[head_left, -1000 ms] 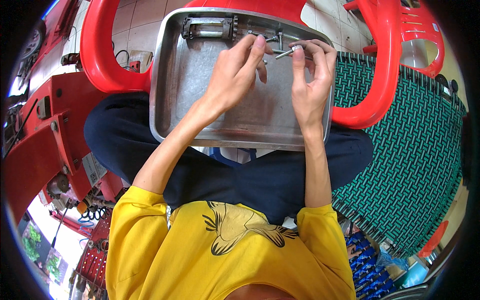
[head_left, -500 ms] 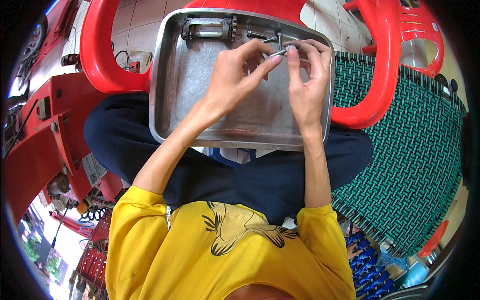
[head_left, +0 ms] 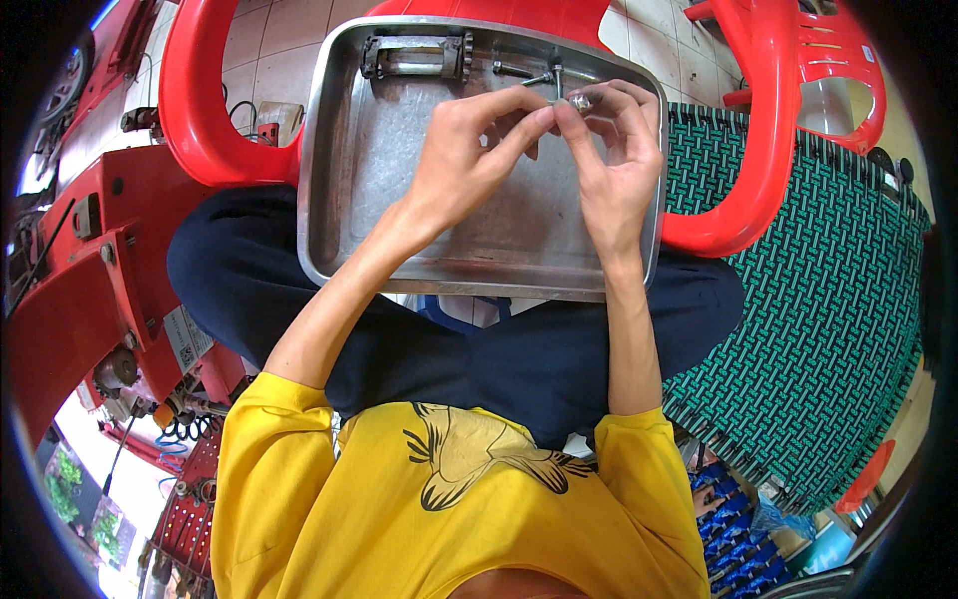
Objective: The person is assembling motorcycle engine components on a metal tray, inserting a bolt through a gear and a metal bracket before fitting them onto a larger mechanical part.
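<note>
Both my hands meet over the far right part of a shallow metal tray (head_left: 379, 225). My right hand (head_left: 621, 160) is closed on a small silver bolt (head_left: 581, 102), whose head shows beside the curled fingers. The tip of my left hand's (head_left: 464, 160) thumb presses against its index finger, touching my right thumb. The bolt's shank is mostly hidden by the fingertips, and whether a nut is on it I cannot tell. Just beyond lie several loose bolts (head_left: 515, 70) in the tray. A greasy metal part with a toothed end (head_left: 417, 57) rests in the far left corner.
The tray sits across my crossed legs, in front of a red plastic chair (head_left: 753, 205). On the right is a green and black woven lounger (head_left: 798, 299). Red metal equipment (head_left: 95, 250) stands at left. Another red chair (head_left: 833, 60) is at the far right.
My right thumb has swung left to meet the left fingertips. The bolt's shank, seen between the hands before, is now mostly covered. The tray and the parts lying in it have not moved.
</note>
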`<state>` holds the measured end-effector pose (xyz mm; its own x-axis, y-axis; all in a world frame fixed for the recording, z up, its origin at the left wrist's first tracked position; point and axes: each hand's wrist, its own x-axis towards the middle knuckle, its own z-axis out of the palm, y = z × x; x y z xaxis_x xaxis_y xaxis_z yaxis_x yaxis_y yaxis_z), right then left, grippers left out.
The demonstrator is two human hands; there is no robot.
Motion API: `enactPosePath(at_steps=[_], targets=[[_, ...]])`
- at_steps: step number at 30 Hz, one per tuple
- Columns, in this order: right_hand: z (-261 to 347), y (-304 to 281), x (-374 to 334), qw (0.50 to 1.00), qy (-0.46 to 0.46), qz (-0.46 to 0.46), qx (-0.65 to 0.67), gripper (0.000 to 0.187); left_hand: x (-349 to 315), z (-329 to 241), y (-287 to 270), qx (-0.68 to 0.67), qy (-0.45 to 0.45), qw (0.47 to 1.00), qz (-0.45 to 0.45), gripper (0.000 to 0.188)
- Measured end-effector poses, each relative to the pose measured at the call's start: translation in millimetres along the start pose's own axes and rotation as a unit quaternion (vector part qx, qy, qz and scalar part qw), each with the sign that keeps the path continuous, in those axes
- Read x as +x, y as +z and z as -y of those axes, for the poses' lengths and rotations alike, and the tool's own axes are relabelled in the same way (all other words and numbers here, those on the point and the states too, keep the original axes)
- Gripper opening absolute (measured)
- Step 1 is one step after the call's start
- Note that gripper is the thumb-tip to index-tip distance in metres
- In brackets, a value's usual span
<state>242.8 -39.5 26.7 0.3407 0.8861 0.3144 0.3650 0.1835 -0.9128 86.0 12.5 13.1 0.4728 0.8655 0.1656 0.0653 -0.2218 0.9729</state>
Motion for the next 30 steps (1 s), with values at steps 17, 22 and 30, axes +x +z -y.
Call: enactPosePath(at_steps=[17,22,30], targets=[[1.5,-2.6,-1.5,0.994,0.037,0.030,0.100,0.021,-1.4,-1.0,1.2,-0.021,0.019,0.999,0.033,0.017],[-2.2,-1.9,-3.3,0.989,0.060,0.020,0.136,0.021,-0.5,-0.5,2.5,0.011,0.025,0.999,0.025,0.016],[6.2,-3.2,-2.3,0.972,0.113,0.038,0.202,0.019,-3.4,2.4,4.5,-0.024,0.003,0.999,0.032,0.018]])
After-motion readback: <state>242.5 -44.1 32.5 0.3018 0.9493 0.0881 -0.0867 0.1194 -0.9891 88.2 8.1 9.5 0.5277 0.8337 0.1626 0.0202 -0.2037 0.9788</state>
